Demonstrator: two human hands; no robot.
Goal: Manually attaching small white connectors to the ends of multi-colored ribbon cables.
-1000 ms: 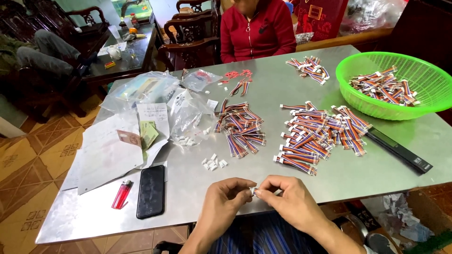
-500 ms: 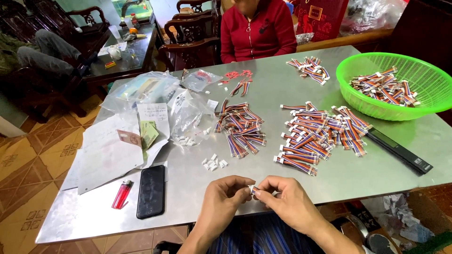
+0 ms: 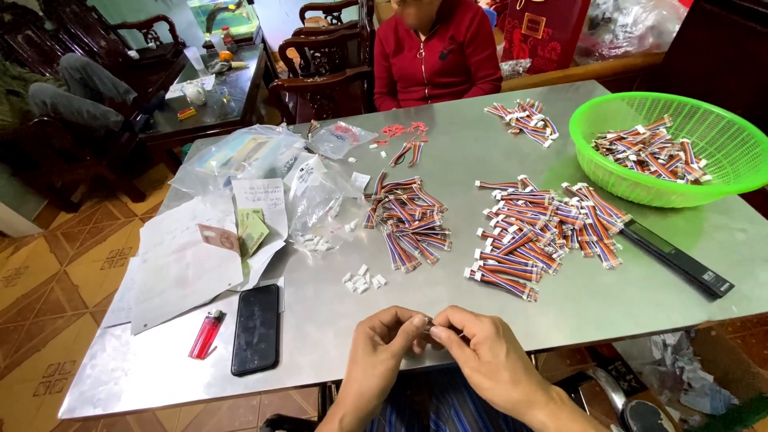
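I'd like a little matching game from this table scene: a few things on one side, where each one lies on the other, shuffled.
Things:
1. red plastic lighter
2. green plastic mesh basket
3. small white plastic connectors
4. long black flat bar

Places:
A. far right of the steel table
B. just left of the black phone
C. in front of the basket, right edge
D. table middle, beyond both hands

Pairs: 1-B, 2-A, 3-D, 4-C

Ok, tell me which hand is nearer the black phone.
Left. The left hand sits just right of the black phone; the right hand lies farther right, beyond the left, fingertips meeting it.
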